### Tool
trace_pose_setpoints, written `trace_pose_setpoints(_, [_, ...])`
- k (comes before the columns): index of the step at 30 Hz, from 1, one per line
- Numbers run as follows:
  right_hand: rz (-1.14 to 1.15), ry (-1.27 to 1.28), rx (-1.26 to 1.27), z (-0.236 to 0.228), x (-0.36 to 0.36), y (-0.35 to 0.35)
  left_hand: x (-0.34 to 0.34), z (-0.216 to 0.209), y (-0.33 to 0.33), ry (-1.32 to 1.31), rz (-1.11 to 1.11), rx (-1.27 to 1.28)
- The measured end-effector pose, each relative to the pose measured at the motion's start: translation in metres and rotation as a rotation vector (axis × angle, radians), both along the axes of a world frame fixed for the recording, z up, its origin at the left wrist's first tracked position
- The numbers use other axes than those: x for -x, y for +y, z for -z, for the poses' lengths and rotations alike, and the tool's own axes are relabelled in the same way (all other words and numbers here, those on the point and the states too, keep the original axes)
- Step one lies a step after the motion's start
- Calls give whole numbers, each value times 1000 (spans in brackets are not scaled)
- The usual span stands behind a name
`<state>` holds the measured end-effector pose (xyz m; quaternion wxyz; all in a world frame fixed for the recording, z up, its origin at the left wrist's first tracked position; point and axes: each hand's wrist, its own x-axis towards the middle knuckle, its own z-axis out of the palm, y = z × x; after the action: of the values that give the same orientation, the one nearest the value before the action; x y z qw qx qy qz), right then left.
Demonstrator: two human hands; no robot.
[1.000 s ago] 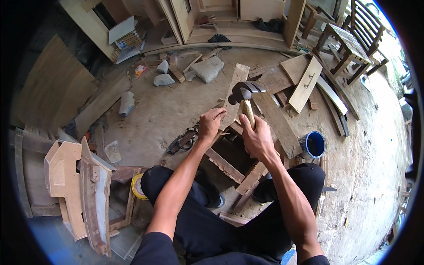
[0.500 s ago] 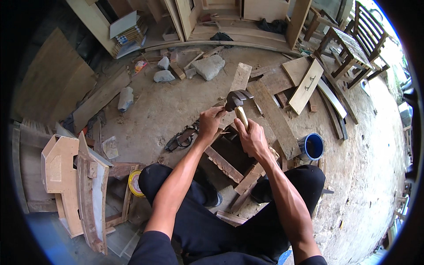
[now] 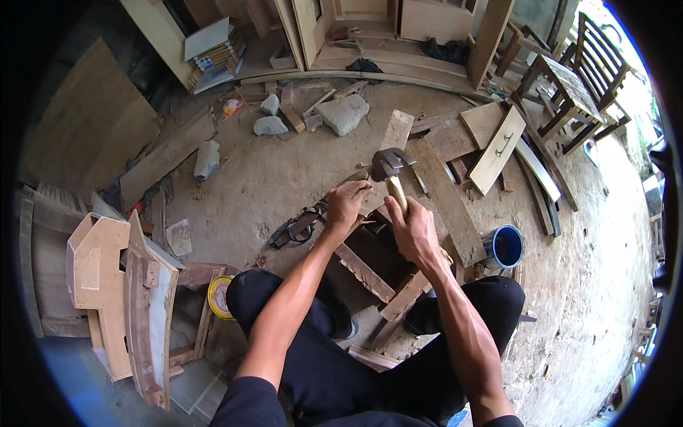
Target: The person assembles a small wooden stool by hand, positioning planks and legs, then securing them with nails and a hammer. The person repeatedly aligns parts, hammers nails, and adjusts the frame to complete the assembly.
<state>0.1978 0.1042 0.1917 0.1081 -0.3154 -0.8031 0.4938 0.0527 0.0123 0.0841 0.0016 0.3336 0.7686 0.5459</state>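
A claw hammer (image 3: 388,165) with a dark metal head and a pale wooden handle is gripped in my right hand (image 3: 415,233), its head raised toward the far side. Close beside that head, my left hand (image 3: 346,206) is pinched, fingertips together; whatever lies between them is too small to make out. Both hands are above a rough wooden frame (image 3: 364,273) standing between my knees, with splintered edges and a dark opening in its middle. Left of the frame, a dark strap-like bundle (image 3: 293,232) lies on the floor.
A blue bucket (image 3: 507,246) stands right of my knee. Loose planks (image 3: 447,196) and a drawer front with a handle (image 3: 496,151) lie beyond. Grey stone chunks (image 3: 343,114) sit ahead, a slatted wooden chair (image 3: 569,89) far right, a wooden cabinet piece (image 3: 97,263) to the left.
The hammer's head has turned slightly, its claw now pointing more to the right. The whole view has shifted a little. My left hand keeps its pinch beside the hammer head.
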Motion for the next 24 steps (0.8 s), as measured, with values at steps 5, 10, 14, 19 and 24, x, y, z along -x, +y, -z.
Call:
trace_pose_setpoints(5, [8,292,-27,14,-2,-7,0,8,-2,25,-19,7])
trace_pose_setpoints(10, [-33,21,-101,7,4,-2,-2,4,-1,-31,-49,61])
trace_pose_setpoints(14, [18,114,-41,-14,-3,0,-2,11,-13,25,24,192])
trace_pose_setpoints(19, [62,360,-24,-4,-4,-11,-9,41,-25,39,96,514])
trace_pose_setpoints(24, [-46,12,-48,-7,7,1,-12,47,-19,143,13,453])
